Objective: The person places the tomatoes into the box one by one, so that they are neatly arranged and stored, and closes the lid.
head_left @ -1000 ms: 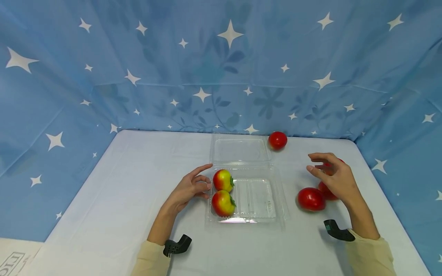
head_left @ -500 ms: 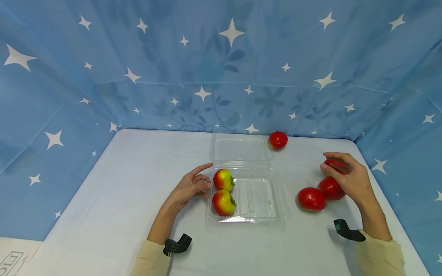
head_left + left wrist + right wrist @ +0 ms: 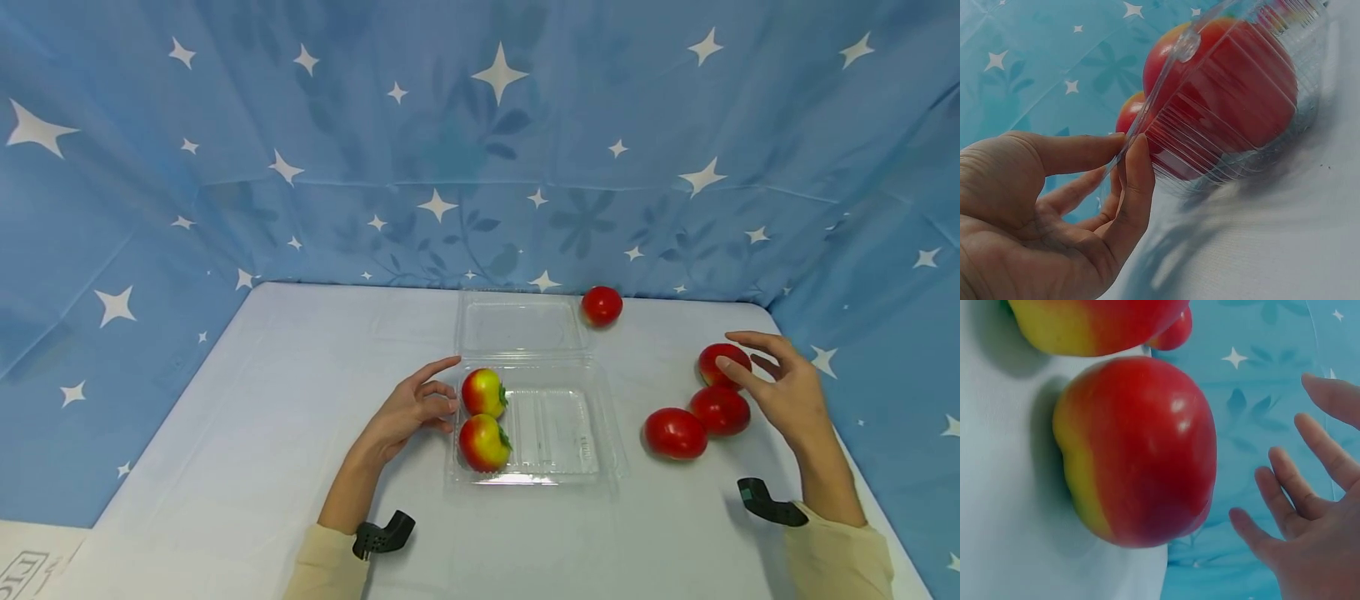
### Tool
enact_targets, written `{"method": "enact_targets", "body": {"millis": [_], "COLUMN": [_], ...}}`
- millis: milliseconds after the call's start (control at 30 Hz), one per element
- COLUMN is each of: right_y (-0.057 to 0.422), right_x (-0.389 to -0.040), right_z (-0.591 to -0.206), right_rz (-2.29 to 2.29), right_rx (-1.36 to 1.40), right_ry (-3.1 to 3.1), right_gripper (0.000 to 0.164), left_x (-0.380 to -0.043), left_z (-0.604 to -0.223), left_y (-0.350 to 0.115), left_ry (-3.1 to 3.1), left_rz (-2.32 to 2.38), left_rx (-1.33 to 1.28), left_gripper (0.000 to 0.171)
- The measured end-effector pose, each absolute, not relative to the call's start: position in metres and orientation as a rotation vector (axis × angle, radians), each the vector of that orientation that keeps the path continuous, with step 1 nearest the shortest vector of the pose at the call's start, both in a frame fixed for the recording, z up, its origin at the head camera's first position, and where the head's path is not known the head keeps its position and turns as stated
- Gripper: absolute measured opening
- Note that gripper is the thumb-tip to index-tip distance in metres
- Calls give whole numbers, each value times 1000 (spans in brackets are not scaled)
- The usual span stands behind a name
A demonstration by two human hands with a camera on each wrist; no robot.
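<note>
Two red-and-yellow fruits sit in the left of one open clear container, whose edge my left hand pinches. My right hand, fingers spread apart, is near the farthest of three red fruits; a fourth red fruit lies beside the lid.

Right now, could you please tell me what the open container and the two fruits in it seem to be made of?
Container: probably thin, rigid plastic with a glossy finish; its ribbed walls are see-through and catch bright glints.
Two fruits: smooth, softly shiny; their even red-to-yellow colouring suggests painted plastic or foam, though real skin can't be ruled out.
</note>
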State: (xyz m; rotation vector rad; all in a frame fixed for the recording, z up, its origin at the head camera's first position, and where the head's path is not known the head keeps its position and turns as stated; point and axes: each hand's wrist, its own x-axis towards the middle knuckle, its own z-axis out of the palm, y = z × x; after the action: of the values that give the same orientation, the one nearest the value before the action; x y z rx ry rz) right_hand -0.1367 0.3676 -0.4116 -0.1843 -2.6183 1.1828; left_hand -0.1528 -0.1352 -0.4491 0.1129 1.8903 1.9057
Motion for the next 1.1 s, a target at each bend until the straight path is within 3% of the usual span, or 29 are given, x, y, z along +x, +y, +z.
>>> {"method": "enact_targets", "body": {"millis": [300,800,1100], "right_y": [377,388,390], "right_x": [-136,-144,-148], "right_z": [-420,-435,-441], "right_rz": [1195,1411,1459], "right_rx": [-199,-346,-466], "right_ry": [-2648,-2725,-2730], "right_gripper": [57,88,85], "left_x": [-152,-152,-152], "left_z": [-448,-451,-448], "left_y": [-136,-136,-136], "left_ry": [1878,1872,1883], "left_rz": [1918,1920,1917], "left_rx": [120,112,108], "left_gripper": [71,70,71]}}
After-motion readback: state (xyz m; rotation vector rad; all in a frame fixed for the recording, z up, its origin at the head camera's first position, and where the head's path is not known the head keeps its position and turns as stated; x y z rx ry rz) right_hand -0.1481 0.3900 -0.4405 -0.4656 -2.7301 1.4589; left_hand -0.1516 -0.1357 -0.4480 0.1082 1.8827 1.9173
